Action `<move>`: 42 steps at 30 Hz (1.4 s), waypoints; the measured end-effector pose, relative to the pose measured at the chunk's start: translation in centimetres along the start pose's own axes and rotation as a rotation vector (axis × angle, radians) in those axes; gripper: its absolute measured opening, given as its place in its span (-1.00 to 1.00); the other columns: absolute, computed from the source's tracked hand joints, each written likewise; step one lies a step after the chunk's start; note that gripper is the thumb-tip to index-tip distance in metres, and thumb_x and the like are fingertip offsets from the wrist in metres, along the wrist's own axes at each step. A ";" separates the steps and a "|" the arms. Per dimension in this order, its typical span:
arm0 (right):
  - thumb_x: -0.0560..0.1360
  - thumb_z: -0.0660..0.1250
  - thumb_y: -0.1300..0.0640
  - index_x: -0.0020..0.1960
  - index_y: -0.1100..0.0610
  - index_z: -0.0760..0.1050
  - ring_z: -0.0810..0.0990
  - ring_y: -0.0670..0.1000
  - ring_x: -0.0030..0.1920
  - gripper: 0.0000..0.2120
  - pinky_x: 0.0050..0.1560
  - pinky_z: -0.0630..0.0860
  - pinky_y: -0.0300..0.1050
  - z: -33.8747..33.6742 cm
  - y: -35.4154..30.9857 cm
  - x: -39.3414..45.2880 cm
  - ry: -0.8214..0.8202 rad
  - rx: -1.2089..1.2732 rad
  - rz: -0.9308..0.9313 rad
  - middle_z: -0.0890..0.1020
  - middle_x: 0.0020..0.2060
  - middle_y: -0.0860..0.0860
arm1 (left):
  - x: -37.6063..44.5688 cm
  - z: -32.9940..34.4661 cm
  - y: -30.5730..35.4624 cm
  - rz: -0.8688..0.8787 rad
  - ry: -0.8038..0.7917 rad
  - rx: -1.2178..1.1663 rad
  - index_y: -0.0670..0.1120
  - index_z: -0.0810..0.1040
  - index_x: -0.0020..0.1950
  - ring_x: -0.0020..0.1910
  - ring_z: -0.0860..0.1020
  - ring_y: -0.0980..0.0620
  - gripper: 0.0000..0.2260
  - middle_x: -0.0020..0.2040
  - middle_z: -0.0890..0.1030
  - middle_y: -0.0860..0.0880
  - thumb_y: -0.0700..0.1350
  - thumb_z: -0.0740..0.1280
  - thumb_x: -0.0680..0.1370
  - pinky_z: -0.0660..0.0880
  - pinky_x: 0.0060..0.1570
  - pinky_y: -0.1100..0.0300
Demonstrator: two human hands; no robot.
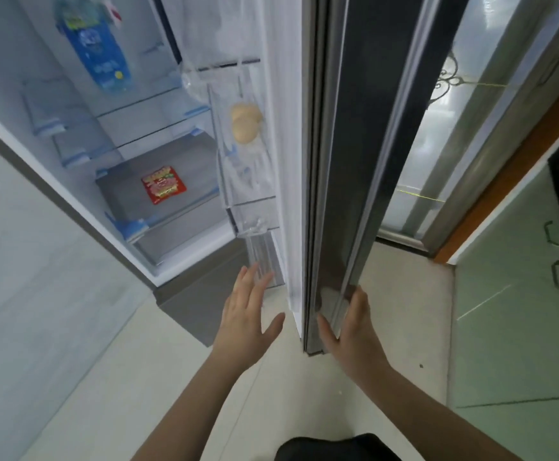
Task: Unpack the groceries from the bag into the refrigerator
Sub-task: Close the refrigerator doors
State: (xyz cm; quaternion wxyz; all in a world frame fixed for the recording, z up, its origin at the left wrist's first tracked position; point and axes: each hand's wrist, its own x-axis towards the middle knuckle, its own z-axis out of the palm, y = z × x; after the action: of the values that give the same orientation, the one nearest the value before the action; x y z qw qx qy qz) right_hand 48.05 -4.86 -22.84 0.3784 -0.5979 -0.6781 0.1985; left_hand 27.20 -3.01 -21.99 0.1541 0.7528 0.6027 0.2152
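The right hand [354, 331] lies flat against the outer face of the refrigerator door [341, 161] near its lower corner, fingers straight and together, thumb on the door's dark edge. At nine o'clock from it, just across the door's edge, the left hand [248, 314] hangs in the air with its fingers spread and relaxed, holding nothing, near the bottom of the door's inner side without clearly touching it.

Up at twelve o'clock from the left hand, two or three pale round items, probably eggs [245, 121], sit in a clear door bin [238, 181]. At eleven o'clock, inside the open refrigerator [131, 134], a small red snack packet [164, 188] lies flat on a lower shelf over the drawer. Higher, at the top of the compartment, a blue-labelled bag [100, 51] lies on an upper glass shelf.

At three o'clock from the right hand stand pale green cabinets [517, 311] with dark handles, and behind the door a frosted glass sliding door [437, 134]. The grocery bag cannot be made out.
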 end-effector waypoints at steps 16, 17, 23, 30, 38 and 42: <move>0.57 0.24 0.02 0.52 0.10 0.05 0.36 0.09 0.41 -0.38 0.27 0.48 0.08 9.3 -12.8 -0.8 -0.110 0.098 -0.341 0.29 0.42 0.11 | -7.5 -10.3 -3.0 -0.186 0.204 -0.408 0.11 0.02 0.58 0.50 0.08 0.23 -0.34 0.55 0.00 0.19 0.11 0.29 0.57 0.15 0.40 0.30; 0.58 0.24 0.04 0.53 0.10 0.06 0.35 0.06 0.42 -0.40 0.29 0.46 0.05 9.7 -13.7 -0.5 -0.123 0.104 -0.354 0.30 0.42 0.09 | -7.4 -11.2 -3.5 -0.178 0.218 -0.394 0.10 0.10 0.56 0.47 0.13 0.24 -0.39 0.53 0.08 0.17 0.08 0.29 0.58 0.18 0.40 0.30; 0.57 0.27 0.10 0.52 0.10 0.12 0.34 0.00 0.43 -0.41 0.33 0.44 0.05 12.0 -17.2 2.5 -0.255 0.089 -0.454 0.32 0.43 0.07 | -6.2 -14.8 -7.1 -0.250 0.170 -0.493 0.14 0.22 0.49 0.28 0.36 0.32 -0.50 0.39 0.37 0.19 0.06 0.30 0.59 0.32 0.28 0.34; 0.55 0.29 0.13 0.53 0.06 0.08 0.26 -0.05 0.46 -0.37 0.36 0.30 -0.17 13.5 -20.3 7.2 -0.209 0.142 -0.479 0.28 0.48 0.05 | -4.6 -18.7 -9.8 -0.380 0.272 -0.668 0.08 0.30 0.45 0.23 0.48 0.18 -0.59 0.28 0.49 0.13 0.03 0.26 0.61 0.46 0.28 0.10; 0.50 0.37 0.27 0.35 0.06 0.33 0.47 -0.11 0.18 -0.53 0.15 0.45 -0.35 16.3 -21.8 13.8 -0.211 0.315 -0.473 0.42 0.22 0.01 | -1.5 -20.1 -11.6 -0.483 0.456 -0.538 0.05 0.43 0.15 0.02 0.57 0.15 -0.75 0.05 0.56 0.11 0.04 0.38 0.53 0.57 0.05 0.15; 0.51 0.30 0.34 0.15 -0.02 0.36 0.53 -0.04 -0.04 -0.65 -0.01 0.45 -0.33 16.0 -21.8 16.7 -0.268 0.482 -0.387 0.47 -0.04 0.01 | 0.6 -20.0 -12.3 -0.445 0.567 -0.397 0.00 0.39 -0.07 -0.18 0.53 0.08 -0.76 -0.14 0.53 -0.01 0.00 0.46 0.49 0.54 -0.11 0.14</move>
State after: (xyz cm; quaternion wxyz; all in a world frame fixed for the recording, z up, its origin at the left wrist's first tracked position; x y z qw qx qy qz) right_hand 21.67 9.68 -12.68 0.4469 -0.3200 -0.7565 0.3544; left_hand 6.78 -0.16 -10.69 0.1669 0.4707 0.7161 0.4876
